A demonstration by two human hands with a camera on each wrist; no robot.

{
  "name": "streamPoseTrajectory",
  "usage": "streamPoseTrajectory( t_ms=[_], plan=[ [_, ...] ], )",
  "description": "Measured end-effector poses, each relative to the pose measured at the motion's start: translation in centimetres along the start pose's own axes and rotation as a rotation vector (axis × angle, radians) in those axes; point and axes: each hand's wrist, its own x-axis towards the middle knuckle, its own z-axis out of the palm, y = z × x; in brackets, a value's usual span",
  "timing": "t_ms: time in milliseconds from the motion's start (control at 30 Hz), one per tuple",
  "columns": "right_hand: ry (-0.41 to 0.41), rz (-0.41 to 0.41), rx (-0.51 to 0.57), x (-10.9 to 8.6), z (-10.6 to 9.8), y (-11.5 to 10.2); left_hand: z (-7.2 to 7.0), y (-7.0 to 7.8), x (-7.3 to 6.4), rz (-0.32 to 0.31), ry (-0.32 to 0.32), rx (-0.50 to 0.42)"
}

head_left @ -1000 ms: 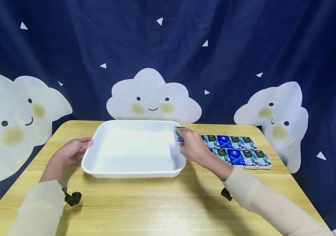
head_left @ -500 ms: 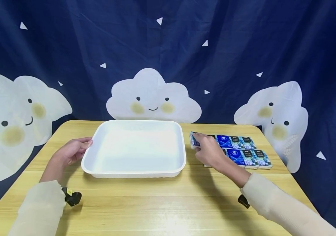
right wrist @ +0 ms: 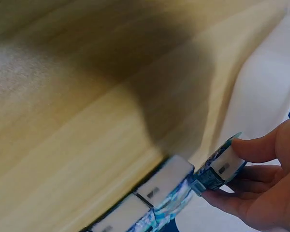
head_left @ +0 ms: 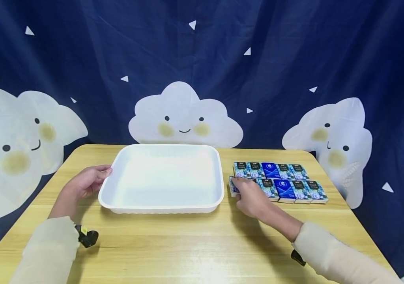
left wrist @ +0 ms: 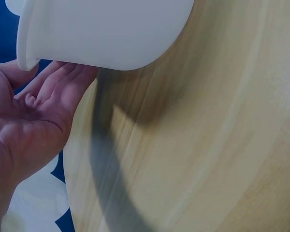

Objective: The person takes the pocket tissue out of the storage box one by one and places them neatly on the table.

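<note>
My left hand (head_left: 86, 181) pinches the left rim of a white plastic tray (head_left: 161, 209); in the left wrist view the thumb is over the rim and the fingers are under it. To the tray's right, my right hand (head_left: 253, 199) grips a small tissue pack (right wrist: 223, 166) between thumb and fingers. This pack is at the left end of the front row of blue tissue packs (head_left: 300, 191), tilted beside its neighbour in the right wrist view. The hand covers part of that row.
A back row of tissue packs (head_left: 270, 170), mostly floral with one plain blue, lies behind the front row. Everything stands on a wooden table (head_left: 173, 248). A dark blue curtain (head_left: 280, 71) with smiling clouds hangs behind it.
My right hand, with the tissue pack, has moved right from the tray's right rim, then towards me to the front row's left end. The left hand and tray have stayed put.
</note>
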Motion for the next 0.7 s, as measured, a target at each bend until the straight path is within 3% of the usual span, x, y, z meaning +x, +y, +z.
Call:
streamPoseTrajectory(
  t_ms=[367, 700],
  plan=[
    [-0.017, -0.033, -0.051, -0.7, 2.0, 0.1, 0.0, -0.2, 0.2, 0.01, -0.012, -0.011],
    [0.072, -0.094, -0.126, -0.8, 2.7, 0.6, 0.2, -0.1, 0.0, 0.011, -0.01, -0.02]
  ],
)
